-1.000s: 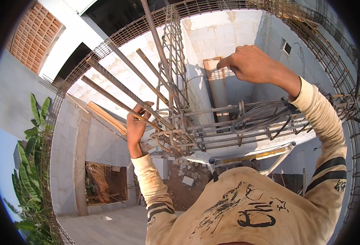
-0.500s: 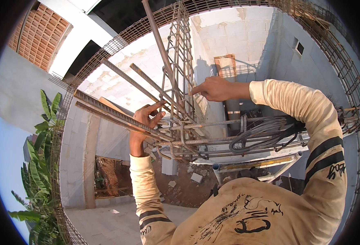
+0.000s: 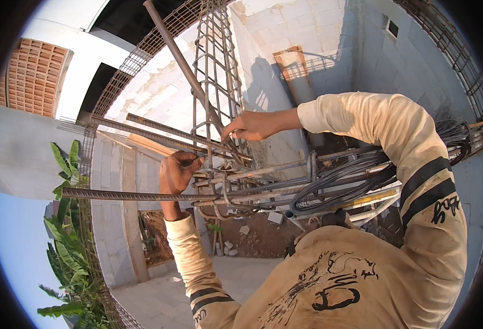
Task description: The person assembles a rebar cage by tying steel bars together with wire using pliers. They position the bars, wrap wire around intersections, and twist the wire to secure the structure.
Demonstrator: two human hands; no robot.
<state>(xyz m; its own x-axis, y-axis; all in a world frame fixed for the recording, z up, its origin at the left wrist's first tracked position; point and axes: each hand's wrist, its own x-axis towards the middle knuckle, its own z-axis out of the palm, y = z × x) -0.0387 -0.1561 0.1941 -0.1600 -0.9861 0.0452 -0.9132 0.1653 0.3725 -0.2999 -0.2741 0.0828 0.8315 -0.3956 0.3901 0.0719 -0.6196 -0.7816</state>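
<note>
My left hand [image 3: 176, 172] is closed in a pinch beside the joint of the steel cage, just above a long ribbed rebar [image 3: 137, 194] that sticks out to the left. What its fingertips hold is too small to make out. My right hand [image 3: 254, 125] has its fingers curled together at the lower part of a smooth brown metal bar [image 3: 181, 60], which leans against the upright rebar cage [image 3: 218, 66]. Whatever lies in those fingers is hidden. Two more ribbed rebars [image 3: 162, 128] run between the hands into the joint.
A coil of thin grey wire [image 3: 337, 183] hangs on the horizontal rebar beam [image 3: 280, 196] below my right forearm. Pale block walls [image 3: 307, 27] stand around, topped by rebar cages. Far below lies earth with rubble [image 3: 258, 236]. Banana leaves [image 3: 68, 252] rise at left.
The view has shifted, with the cage now further left. My left fingers have gone from spread to pinched. My right hand has gone from a pointing finger to curled fingers at the brown bar.
</note>
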